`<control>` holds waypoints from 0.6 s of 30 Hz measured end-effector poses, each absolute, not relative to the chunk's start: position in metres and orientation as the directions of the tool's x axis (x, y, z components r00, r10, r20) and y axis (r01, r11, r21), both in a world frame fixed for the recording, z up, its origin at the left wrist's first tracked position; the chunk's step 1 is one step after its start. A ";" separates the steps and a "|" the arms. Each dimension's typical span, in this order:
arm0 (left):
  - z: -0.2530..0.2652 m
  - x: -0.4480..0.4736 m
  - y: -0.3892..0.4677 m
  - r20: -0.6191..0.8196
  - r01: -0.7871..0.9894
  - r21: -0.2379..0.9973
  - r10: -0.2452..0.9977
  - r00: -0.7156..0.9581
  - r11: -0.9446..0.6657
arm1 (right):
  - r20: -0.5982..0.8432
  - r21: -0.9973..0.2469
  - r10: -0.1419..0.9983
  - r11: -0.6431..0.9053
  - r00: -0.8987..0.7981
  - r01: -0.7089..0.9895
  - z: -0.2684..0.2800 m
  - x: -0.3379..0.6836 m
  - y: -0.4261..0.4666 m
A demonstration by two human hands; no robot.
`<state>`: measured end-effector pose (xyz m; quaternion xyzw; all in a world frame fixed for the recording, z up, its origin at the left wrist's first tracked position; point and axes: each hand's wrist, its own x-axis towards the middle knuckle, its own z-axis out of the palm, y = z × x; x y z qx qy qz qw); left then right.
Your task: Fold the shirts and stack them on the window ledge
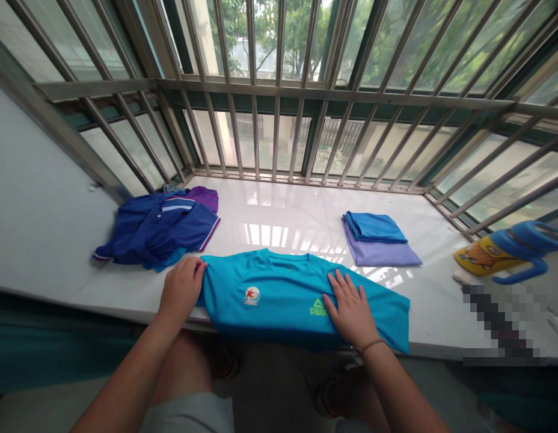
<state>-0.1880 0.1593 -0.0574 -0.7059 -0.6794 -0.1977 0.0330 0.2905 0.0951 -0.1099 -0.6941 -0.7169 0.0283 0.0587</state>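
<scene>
While the fingers (198,272) of the left hand (182,285) pinch one upper corner of a turquoise shirt (279,288), those of the right hand (352,308) lie open and slightly spread on its chest, beside a green logo (317,308). The shirt stretches beneath and between the fingers along the front of a white ledge (301,205), one sleeve (393,316) reaching past the right fingers. Just beyond the left fingers is a heap of dark blue clothes (144,234); beyond the right fingers a folded blue cloth (377,227) lies on a lavender cloth (383,254), with a yellow-and-blue bottle (490,252) farther to the right.
</scene>
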 end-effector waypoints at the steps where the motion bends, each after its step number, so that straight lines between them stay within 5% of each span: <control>1: -0.056 -0.189 0.157 0.345 0.970 0.225 0.938 0.009 -0.092 | 0.046 -0.117 0.998 0.038 -0.033 0.992 -0.110 0.293 0.094; 7: -0.072 -0.205 0.160 0.149 0.997 0.036 0.986 -0.074 0.069 | 0.064 -0.099 0.996 0.065 -0.059 0.993 -0.112 0.299 0.089; 13: -0.104 -0.212 0.176 0.298 0.950 0.288 0.954 0.028 -0.118 | 0.178 -0.064 0.982 0.082 -0.069 0.995 -0.107 0.325 0.108; 18: -0.098 -0.203 0.193 0.181 0.936 0.317 0.979 0.098 -0.153 | 0.259 -0.003 0.965 0.040 -0.038 0.999 -0.098 0.355 0.140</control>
